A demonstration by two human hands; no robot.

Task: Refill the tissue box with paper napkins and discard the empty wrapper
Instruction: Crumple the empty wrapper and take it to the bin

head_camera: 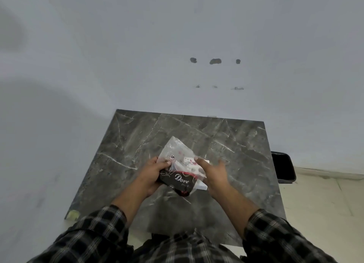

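wrapper (178, 164), crinkled, clear, dark-printed

Both hands at a plastic wrapper over a dark marble table

The left hand (155, 174) grips the wrapper (178, 164), marked "Dove"; the right hand (214, 174) is spread beside it above the table (246, 154). A black bin (283, 167) stands right.

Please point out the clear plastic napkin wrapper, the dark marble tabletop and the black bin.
Clear plastic napkin wrapper (178, 147): head view, upper empty part.
Dark marble tabletop (134, 136): head view, bare left area.
Black bin (283, 167): head view, dark interior.
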